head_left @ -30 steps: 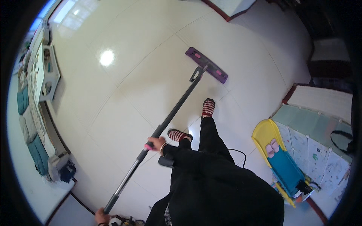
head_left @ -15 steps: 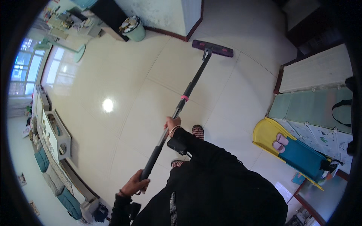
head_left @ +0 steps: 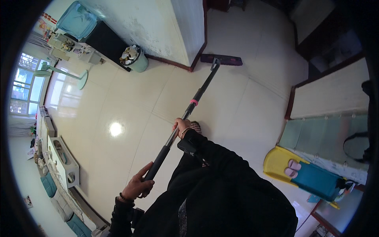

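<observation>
A push broom point(head_left: 201, 90) with a dark telescopic handle and a pink ring slants away from me across the pale tiled floor. Its wide, dark purple head point(head_left: 231, 60) lies on the tiles beside the corner of a white wall. Near the handle's end, my left hand point(head_left: 137, 185) is closed around the black grip, index finger stretched along it. Further up, my right hand point(head_left: 182, 127) wraps the metal part of the shaft. My foot in a checked slipper point(head_left: 196, 126) shows just past the right hand; the other is mostly hidden by my dark clothing.
A full waste bin point(head_left: 138, 63) stands by the wall near a water dispenser point(head_left: 104, 41). A green fan point(head_left: 81, 80) is at the far left, a low table point(head_left: 65, 162) nearer. On the right, a yellow-and-blue slide point(head_left: 314, 177) carries pink slippers point(head_left: 292, 169).
My view has moved forward, so the wall corner and bin sit lower in it. The broom head is now closer to the wall corner. One foot has stepped ahead; both hands keep their hold.
</observation>
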`<state>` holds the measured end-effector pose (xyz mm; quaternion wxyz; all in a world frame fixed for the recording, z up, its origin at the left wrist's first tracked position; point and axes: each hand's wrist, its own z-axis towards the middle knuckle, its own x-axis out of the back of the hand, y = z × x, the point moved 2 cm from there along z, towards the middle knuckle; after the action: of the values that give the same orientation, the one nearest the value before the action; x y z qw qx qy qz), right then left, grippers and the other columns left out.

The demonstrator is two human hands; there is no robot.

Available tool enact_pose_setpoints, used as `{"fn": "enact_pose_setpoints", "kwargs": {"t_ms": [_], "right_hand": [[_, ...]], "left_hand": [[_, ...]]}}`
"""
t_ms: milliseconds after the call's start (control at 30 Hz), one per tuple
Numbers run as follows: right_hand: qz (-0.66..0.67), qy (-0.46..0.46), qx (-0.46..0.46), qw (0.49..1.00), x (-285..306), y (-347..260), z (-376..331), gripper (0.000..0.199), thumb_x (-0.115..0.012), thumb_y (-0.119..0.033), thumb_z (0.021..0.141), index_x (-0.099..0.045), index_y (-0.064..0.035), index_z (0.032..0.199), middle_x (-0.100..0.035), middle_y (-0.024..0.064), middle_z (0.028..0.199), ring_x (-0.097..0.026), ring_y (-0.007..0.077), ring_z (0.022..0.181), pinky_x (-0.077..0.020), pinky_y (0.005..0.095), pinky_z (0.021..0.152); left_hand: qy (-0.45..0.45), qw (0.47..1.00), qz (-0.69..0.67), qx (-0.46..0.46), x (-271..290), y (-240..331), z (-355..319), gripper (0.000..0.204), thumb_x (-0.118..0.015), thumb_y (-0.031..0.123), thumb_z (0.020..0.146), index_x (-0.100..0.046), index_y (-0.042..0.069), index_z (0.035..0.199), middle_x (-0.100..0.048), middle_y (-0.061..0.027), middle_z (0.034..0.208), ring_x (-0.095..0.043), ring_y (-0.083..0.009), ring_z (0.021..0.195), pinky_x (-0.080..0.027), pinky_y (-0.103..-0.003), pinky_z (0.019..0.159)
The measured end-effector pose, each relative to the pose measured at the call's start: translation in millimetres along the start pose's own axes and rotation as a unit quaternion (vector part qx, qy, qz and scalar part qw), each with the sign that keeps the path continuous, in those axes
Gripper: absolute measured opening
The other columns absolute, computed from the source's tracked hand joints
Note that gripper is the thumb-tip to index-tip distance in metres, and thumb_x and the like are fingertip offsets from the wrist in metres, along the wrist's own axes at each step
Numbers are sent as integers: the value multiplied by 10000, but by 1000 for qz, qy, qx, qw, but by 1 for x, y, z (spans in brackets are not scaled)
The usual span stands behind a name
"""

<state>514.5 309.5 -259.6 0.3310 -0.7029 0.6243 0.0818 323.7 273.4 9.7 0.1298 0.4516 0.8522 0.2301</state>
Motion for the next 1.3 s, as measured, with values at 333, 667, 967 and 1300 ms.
{"fn": "enact_pose_setpoints", "kwargs": {"t_ms": [333, 667, 967, 1300], "right_hand": [[-56, 13, 6, 998, -50, -155, 144, 175, -515, -95, 628, -410, -31, 503, -418, 98, 452, -440, 210, 388, -382, 328, 374], [-46, 40, -9, 998, -97, -316, 282, 154, -507, -81, 631, -400, -31, 533, -406, 91, 450, -436, 203, 364, -369, 330, 363], [-76, -15, 18, 997, -121, -565, 454, 197, -504, -80, 674, -424, -26, 502, -422, 99, 438, -442, 215, 365, -380, 341, 375], [-101, -1, 13, 995, -157, -669, 544, 215, -509, -90, 687, -428, -33, 496, -414, 94, 431, -429, 213, 358, -384, 328, 369]], "left_hand": [[-50, 997, -34, -53, 31, 151, 146, 649, -517, 29, 733, -201, 157, 1285, -420, 2, 492, -378, -74, 350, -297, -215, 305], [-21, 997, -59, -44, 16, 318, 273, 638, -506, 17, 729, -209, 129, 1282, -422, 6, 520, -370, -62, 370, -284, -202, 318], [-2, 997, 32, -76, -53, 560, 441, 634, -477, 0, 735, -189, 124, 1286, -430, 6, 519, -377, -63, 364, -295, -210, 309], [43, 992, -47, -108, -57, 657, 521, 613, -490, 7, 732, -241, 151, 1273, -419, 15, 516, -362, -45, 356, -280, -189, 301]]}}
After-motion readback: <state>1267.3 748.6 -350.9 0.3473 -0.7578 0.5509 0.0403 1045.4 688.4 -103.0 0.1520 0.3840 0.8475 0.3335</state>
